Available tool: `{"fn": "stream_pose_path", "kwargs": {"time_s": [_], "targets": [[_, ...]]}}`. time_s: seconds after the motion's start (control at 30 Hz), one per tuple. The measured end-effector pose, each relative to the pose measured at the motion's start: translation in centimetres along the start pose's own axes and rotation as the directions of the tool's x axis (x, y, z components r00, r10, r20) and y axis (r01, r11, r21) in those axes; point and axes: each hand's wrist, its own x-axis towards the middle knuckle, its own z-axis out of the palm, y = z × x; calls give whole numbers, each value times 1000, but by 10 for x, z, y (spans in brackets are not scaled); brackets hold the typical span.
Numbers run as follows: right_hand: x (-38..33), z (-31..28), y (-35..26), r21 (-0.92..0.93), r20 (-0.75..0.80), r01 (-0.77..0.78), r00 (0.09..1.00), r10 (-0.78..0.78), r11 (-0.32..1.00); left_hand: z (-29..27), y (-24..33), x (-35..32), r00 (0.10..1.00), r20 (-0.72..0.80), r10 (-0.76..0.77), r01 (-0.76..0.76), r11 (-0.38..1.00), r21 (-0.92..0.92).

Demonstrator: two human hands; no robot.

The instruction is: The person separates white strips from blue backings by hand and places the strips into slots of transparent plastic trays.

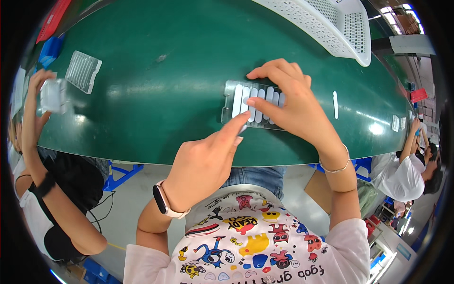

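Note:
A clear plastic tray [226, 108] lies on the green table in front of me, with several slim white and grey rounded strips [238, 100] side by side in its slots. Reaching from the right, my right hand [295, 97] arches over the tray and hides its right end. Its thumb rests on the strips, while the index finger stretches past the far edge, apart from the thumb. My left hand [205, 154] is at the near edge, index fingertip touching the strips and the other fingers folded. A small greyish end pokes out between finger and thumb; what it belongs to is hidden.
A single white strip [336, 105] lies right of the tray. Beyond stands a white perforated basket [326, 21]. At far left are another clear tray [83, 71], a blue object [50, 51] and a co-worker's hand [39, 87] holding clear plastic. Other people sit at right.

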Motion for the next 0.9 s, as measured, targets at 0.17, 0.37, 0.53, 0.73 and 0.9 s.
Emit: {"fn": "stream_pose_path", "kwargs": {"time_s": [0.17, 0.37, 0.53, 0.73, 0.9], "targets": [[-10, -15, 16, -32, -61, 81, 995, -83, 996, -2, 11, 8, 953, 303, 18, -134, 922, 365], [-54, -9, 8, -508, 3, 259, 954, -298, 821, 6, 4, 1, 985, 154, 81, -107, 979, 171], [-56, -13, 12, -451, 51, 263, 962, -270, 853, -5, 6, -9, 992, 32, -125, 126, 992, -32], [-30, 7, 3, -335, 103, 342, 939, -327, 878, -10, 6, -16, 959, -121, -256, 228, 951, -208], [-28, 19, 8, -432, 127, 372, 927, -354, 822, -16, 4, -18, 912, -104, -396, 322, 851, -415]]}}
